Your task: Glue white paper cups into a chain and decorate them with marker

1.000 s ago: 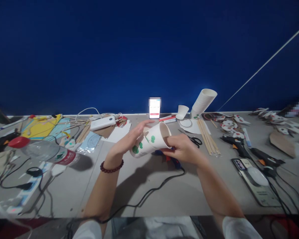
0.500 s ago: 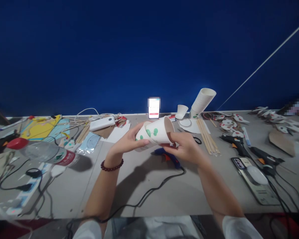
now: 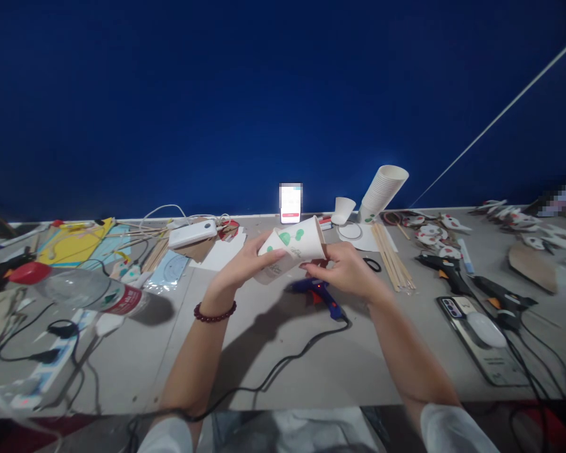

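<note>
"The left hand (image 3: 252,263) has its grip where?"

"Around the closed end of the paper cup (image 3: 295,245), thumb laid along the printed wall. A dark red beaded bracelet (image 3: 215,314) circles that wrist."

"And the right hand (image 3: 342,267)?"

"Grasping the cup at its open rim, thumb low; the other fingertips are partly hidden, so I can't tell just how they sit."

"So where's the cup?"

"Between both hands, raised over the tabletop (image 3: 302,380), tipped sideways with its mouth toward the right hand. Green leaves are printed on it, and a slanting edge crosses its wall."

"What's below?"

"A blue glue gun (image 3: 327,301) lies on the tabletop, near the right hand, its black cord (image 3: 283,363) curving toward the person."

"Anything farther back?"

"A lit phone (image 3: 290,204) stands by the blue wall (image 3: 283,94). To its right are a small white cup (image 3: 344,211), a stack of cups (image 3: 382,192) and wooden sticks (image 3: 392,259)."
</note>
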`<state>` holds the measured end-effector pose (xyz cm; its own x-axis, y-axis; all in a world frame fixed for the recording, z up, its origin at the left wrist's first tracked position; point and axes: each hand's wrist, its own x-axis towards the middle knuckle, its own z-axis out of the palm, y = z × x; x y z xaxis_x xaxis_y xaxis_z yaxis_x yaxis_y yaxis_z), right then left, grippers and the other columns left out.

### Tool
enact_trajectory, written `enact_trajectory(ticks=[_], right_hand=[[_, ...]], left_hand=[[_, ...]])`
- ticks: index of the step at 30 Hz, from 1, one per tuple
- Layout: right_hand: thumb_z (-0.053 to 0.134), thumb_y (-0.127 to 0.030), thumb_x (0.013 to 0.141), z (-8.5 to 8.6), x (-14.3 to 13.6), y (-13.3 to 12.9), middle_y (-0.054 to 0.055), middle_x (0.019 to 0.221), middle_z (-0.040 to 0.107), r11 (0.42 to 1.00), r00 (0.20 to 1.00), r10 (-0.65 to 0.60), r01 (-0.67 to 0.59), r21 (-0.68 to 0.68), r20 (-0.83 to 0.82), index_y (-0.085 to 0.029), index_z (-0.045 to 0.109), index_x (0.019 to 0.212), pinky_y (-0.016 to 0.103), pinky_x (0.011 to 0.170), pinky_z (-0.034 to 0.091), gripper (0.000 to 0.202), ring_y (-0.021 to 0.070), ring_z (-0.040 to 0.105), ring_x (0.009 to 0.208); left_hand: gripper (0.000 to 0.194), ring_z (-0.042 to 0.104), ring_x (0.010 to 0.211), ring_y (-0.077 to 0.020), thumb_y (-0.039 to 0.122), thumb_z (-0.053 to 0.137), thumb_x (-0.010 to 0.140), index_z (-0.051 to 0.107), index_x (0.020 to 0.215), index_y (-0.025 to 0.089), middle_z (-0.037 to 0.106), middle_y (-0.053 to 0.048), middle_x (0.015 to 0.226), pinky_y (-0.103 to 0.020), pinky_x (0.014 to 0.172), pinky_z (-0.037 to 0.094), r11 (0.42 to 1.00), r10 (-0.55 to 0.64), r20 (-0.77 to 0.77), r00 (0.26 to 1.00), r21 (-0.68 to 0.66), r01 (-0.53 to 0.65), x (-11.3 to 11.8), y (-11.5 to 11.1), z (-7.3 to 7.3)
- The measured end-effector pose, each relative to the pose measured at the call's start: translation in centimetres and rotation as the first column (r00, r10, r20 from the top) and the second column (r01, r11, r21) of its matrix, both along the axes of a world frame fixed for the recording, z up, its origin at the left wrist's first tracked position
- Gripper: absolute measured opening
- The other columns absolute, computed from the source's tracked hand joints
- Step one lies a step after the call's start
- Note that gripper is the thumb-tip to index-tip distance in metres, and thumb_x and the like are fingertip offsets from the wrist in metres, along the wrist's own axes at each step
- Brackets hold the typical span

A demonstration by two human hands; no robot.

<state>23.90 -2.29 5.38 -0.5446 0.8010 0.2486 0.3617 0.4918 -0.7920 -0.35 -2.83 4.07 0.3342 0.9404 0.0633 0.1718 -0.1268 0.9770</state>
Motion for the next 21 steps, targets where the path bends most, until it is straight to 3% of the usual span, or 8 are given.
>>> enact_trajectory(ticks=[4, 10, 21], right_hand=[[0.072, -0.031, 0.087, -0.1, -0.1, 0.2, 0.003, 0.076, 0.079, 0.992, 0.999, 0.024, -0.029, -0.121, -0.04, -0.019, 0.078, 0.094, 0.028, 0.064, 0.055, 0.015, 0.0162, 0.072, 0.065], [0.069, -0.022, 0.086, 0.2, -0.6, 0.1, 0.004, 0.076, 0.079, 0.957, 0.997, 0.033, -0.052, -0.285, -0.069, -0.017, 0.078, 0.093, 0.028, 0.067, 0.059, 0.013, 0.0172, 0.074, 0.067], [0.07, -0.023, 0.084, -0.2, -0.7, 0.3, 0.003, 0.072, 0.078, 0.961, 0.992, 0.038, -0.07, -0.266, -0.124, -0.018, 0.079, 0.088, 0.029, 0.069, 0.061, 0.01, 0.0168, 0.073, 0.066]], left_hand=[[0.058, 0.063, 0.117, -0.03, 0.056, 0.068, 0.086, 0.064, 0.134, 0.023, 0.067, -0.012, 0.133, -0.04, 0.092, 0.051, 0.998, 0.022, -0.018, 1.0, -0.056, -0.023, 0.1, -0.1, 0.1], [0.055, 0.063, 0.117, -0.0296, 0.056, 0.069, 0.085, 0.066, 0.13, 0.024, 0.069, -0.01, 0.13, -0.04, 0.094, 0.051, 0.999, 0.034, -0.057, 0.998, -0.039, -0.036, 0.3, -0.4, 0.6], [0.051, 0.065, 0.11, -0.0279, 0.055, 0.069, 0.085, 0.068, 0.125, 0.023, 0.071, -0.011, 0.125, -0.037, 0.088, 0.053, 0.998, 0.055, -0.037, 0.998, -0.035, -0.057, 0.7, -0.8, 1.1]])
